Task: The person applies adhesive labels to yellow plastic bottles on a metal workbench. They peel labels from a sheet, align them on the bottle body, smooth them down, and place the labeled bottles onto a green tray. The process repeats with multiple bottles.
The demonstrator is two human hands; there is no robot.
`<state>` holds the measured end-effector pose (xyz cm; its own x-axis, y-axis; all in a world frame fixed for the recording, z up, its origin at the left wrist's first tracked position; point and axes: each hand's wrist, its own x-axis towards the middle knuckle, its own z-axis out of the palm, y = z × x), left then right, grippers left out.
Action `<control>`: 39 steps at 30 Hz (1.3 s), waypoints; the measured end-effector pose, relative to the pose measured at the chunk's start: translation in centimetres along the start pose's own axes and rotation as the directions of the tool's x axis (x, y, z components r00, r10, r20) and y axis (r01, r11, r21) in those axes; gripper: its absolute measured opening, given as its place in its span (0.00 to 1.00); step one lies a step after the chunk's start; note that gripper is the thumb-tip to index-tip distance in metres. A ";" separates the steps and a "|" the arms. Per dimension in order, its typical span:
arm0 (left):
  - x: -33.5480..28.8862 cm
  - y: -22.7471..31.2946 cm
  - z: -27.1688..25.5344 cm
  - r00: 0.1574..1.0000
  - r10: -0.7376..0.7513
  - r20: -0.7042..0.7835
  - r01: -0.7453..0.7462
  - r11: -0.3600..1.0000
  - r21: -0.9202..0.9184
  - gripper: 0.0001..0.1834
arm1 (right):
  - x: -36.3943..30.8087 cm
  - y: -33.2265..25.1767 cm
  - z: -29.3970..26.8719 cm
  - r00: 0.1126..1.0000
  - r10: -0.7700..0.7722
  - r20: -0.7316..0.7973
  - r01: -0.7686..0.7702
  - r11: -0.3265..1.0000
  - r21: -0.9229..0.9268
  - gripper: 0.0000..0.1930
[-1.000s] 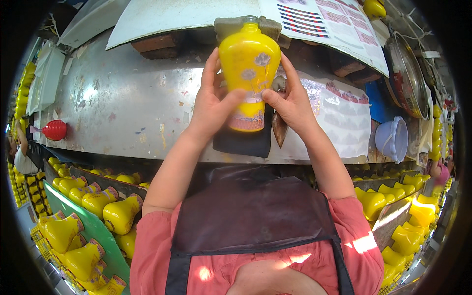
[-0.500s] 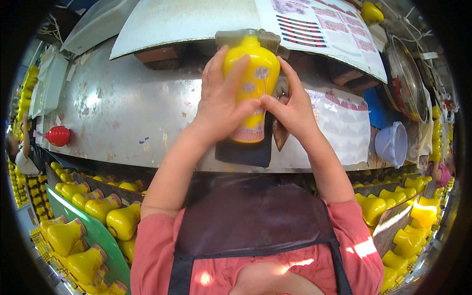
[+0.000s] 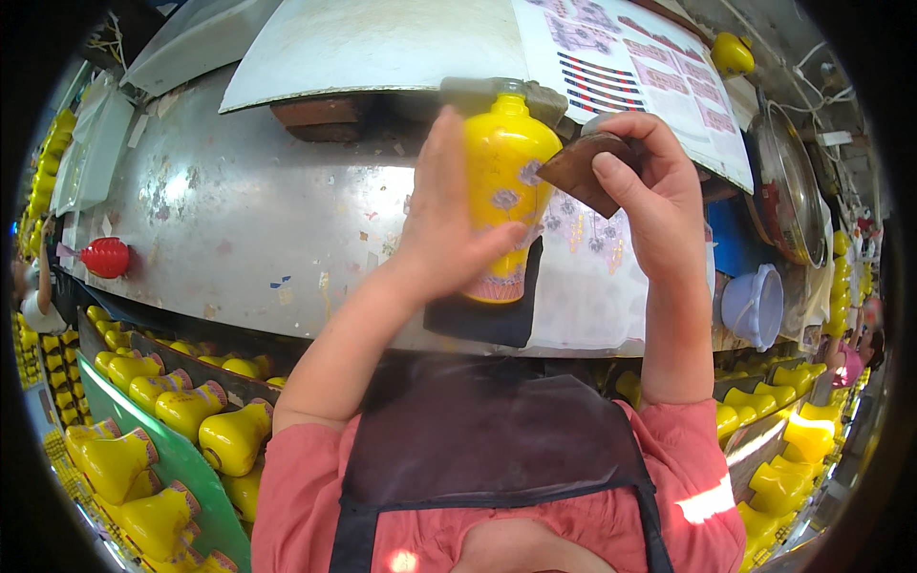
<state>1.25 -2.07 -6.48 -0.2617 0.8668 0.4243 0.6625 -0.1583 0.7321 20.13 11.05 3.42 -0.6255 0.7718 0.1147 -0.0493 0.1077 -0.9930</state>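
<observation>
A yellow vase (image 3: 506, 162) with purple flower decals lies with its neck away from me, propped on a grey block (image 3: 542, 102). Its patterned foot rests over a dark cloth (image 3: 497, 322) at the table's near edge. Along the vase's left side lies my left hand (image 3: 449, 210), slightly blurred, its fingers stretched up and its thumb across the front. My right hand (image 3: 659, 186) grips a flat brown scraper (image 3: 592, 172), thumb on top. The scraper's pointed corner is close to the vase's right side; I cannot tell whether it touches.
A decal sheet (image 3: 573, 277) lies right of the vase, and more decals (image 3: 602, 86) rest on a raised white board (image 3: 382, 48). A pale blue bucket (image 3: 753, 306) stands right, a red bottle (image 3: 105, 258) left. Racks of yellow vases (image 3: 229, 435) flank me below; other people are at the edges.
My right hand has left the vase, picked up the brown scraper and lifted it beside the vase. My left hand remains along the vase, its thumb still across the front.
</observation>
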 end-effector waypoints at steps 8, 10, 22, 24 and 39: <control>-0.2 0.0 0.6 0.999 0.004 -0.044 -0.008 0.994 -0.106 0.55 | 1.4 -2.2 1.2 0.982 0.186 0.020 -0.177 0.960 -0.218 0.11; 0.0 0.3 0.6 0.997 0.033 -0.075 -0.036 0.999 -0.034 0.52 | 0.9 -1.7 1.9 0.993 0.103 0.058 -0.067 0.891 -0.450 0.14; 0.2 0.1 1.1 0.995 0.023 -0.100 -0.027 0.999 -0.046 0.50 | 1.8 -0.2 2.6 0.864 -0.252 0.435 0.494 0.264 -0.829 0.26; 0.2 0.0 1.1 0.995 0.023 -0.102 -0.028 0.998 -0.052 0.50 | 1.7 -0.5 2.9 0.865 -0.238 0.441 0.489 0.206 -0.848 0.27; 0.4 0.1 0.9 0.993 0.044 -0.110 -0.048 0.998 -0.039 0.50 | 3.9 -2.8 1.6 0.978 0.202 -0.039 -0.177 0.725 -0.665 0.17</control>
<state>1.88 -1.34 -6.74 -0.3082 0.8019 0.5119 0.6464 -0.2182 0.7311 16.58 12.74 6.55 -0.5913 0.8017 -0.0876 0.5930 0.3586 -0.7209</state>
